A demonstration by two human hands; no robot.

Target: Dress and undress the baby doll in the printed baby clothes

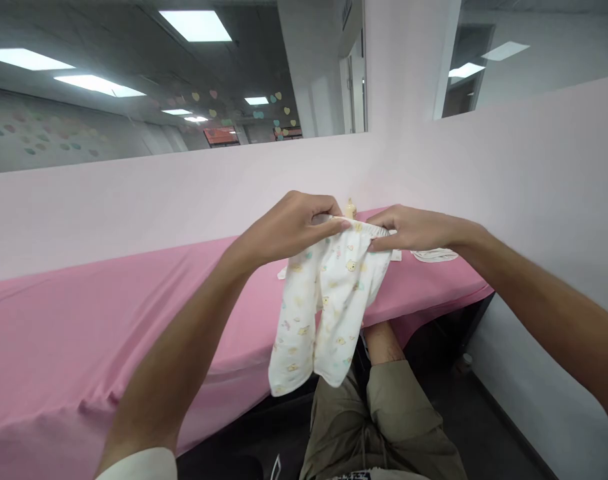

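Observation:
A small pair of white baby trousers [324, 300] with a pastel animal print hangs in the air over the front edge of the pink-covered table [84, 320]. My left hand [294, 223] is closed on the left end of the waistband. My right hand [409, 228] pinches the right end of it. The two legs dangle down toward my lap.
Another folded white garment [434, 255] lies on the table just behind my right hand, and a small yellow object [351, 208] stands behind the waistband. Pale pink partition walls [534, 173] close the table at the back and right. My knees in khaki shorts [384, 427] are below.

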